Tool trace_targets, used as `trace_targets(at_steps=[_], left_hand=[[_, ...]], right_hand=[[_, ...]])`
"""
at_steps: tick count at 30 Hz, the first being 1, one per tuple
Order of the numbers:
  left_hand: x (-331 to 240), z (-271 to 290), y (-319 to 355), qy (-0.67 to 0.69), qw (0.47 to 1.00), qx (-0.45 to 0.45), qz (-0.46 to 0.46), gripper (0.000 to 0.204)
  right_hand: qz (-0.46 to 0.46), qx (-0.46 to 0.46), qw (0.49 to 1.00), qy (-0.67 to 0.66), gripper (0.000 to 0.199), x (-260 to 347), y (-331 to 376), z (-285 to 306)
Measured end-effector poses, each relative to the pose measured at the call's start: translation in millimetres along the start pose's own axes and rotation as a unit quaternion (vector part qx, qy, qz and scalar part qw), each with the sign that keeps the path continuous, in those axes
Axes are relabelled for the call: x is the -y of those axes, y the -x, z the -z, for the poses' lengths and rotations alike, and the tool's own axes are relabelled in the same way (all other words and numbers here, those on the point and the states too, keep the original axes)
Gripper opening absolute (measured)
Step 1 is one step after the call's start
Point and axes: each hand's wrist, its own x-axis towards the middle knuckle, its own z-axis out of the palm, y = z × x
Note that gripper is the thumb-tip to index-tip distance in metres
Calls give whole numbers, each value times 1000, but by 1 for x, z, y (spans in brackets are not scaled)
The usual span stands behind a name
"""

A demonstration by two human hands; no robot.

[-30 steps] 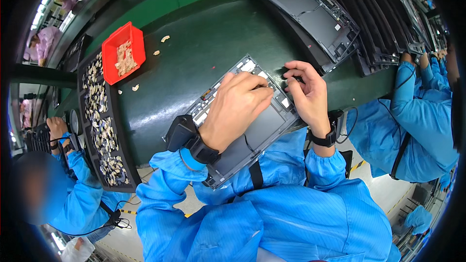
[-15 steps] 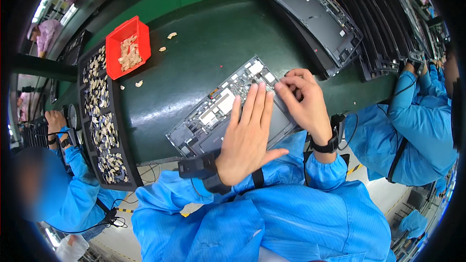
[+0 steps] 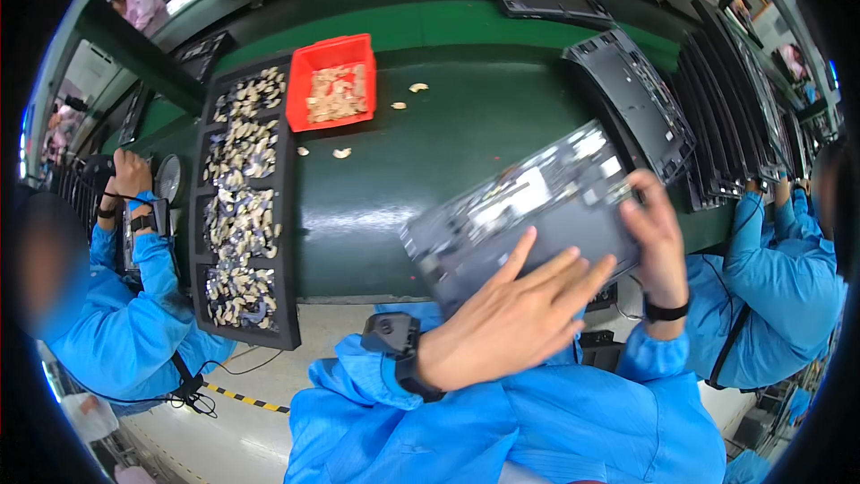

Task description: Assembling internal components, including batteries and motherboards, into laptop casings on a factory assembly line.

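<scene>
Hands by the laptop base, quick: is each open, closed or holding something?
Left hand: open and spread over the laptop base; contact can't be told.
Right hand: partly curled at the base's right edge; whether it grips can't be told.

Left hand (image 3: 502, 327): we spread it flat, its back turned upward, nearer our body than the other.
Left fingers (image 3: 551, 271): we fan them forward and rightward, nearly straight, gaps between them.
Left forearm (image 3: 365, 378): ours runs rightward across our front, sleeved.
Right hand (image 3: 661, 229): we hold it raised and turned inward.
Right fingers (image 3: 643, 182): we bend them leftward, thumb just below.
Right wrist (image 3: 663, 296): ours looks almost straight.
</scene>
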Motion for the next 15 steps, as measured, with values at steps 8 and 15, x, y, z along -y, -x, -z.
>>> trace_targets(at_steps=[8,15], left_hand=[[64,-15,59,-43,911,-350,213,38],[91,-39,62,-125,879,-409,213,24]], right_hand=[[152,-160,974,-49,52,53,-264,-26],[-21,-58,995,-85,37,-7,-435,-109]])
